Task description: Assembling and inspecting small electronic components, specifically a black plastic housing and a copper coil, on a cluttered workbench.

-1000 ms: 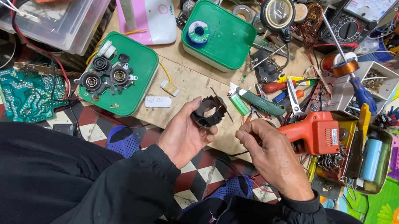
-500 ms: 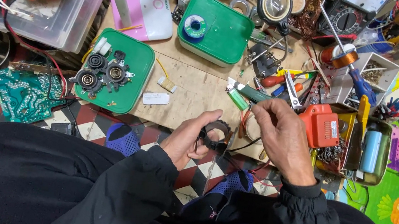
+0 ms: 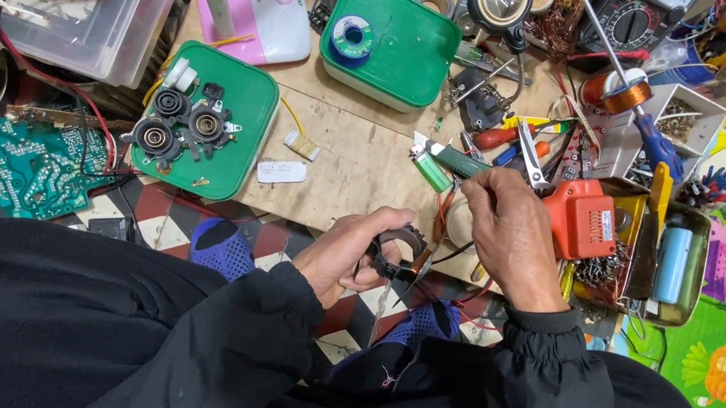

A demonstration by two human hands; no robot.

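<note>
Gripping a small black ring-shaped part between thumb and fingers, the left hand held it low over the person's lap. Just right of that grip, the right hand had its fingers pinched together on a green-handled tool pointing up-left. Farther left of both lay a green lid with round black parts; beyond, a green box.

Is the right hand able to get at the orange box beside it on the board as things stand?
Probably yes: the right hand sits just left of the orange box, with nothing between them, though its fingers already pinch a green tool.
</note>
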